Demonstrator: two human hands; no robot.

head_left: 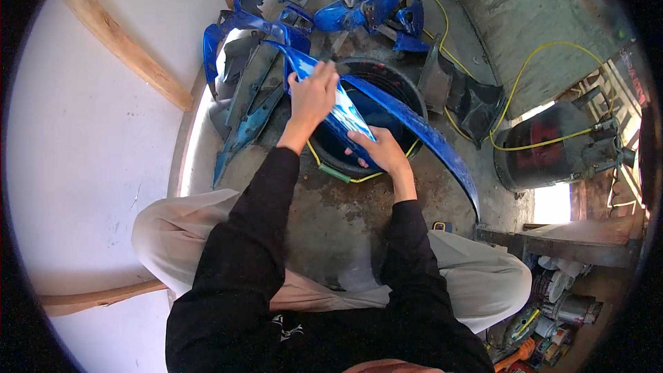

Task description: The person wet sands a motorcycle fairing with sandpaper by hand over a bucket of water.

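Note:
A long, pointed blue plastic fairing panel (351, 119) with a glossy, whitish glare lies slantwise between my hands, above a black round tub (414, 93). My right hand (382, 150) grips its lower end, thumb on top and fingers underneath. On its upper part rests my left hand (314, 99), fingers pressed together and slightly blurred; anything under them is hidden. Dark liquid seems to fill the tub. A second long, curved blue panel (428, 131) leans across the tub's right side, its tip reaching down toward the floor near my right knee.
More blue fairing parts (362, 10) lie at the back, with a blue frame-shaped piece (266, 14) and dark panels (252, 107) to the left. A yellow hose (521, 93) runs to a dark tank (542, 148) on the right. Tools and cans (552, 311) crowd a lower-right shelf.

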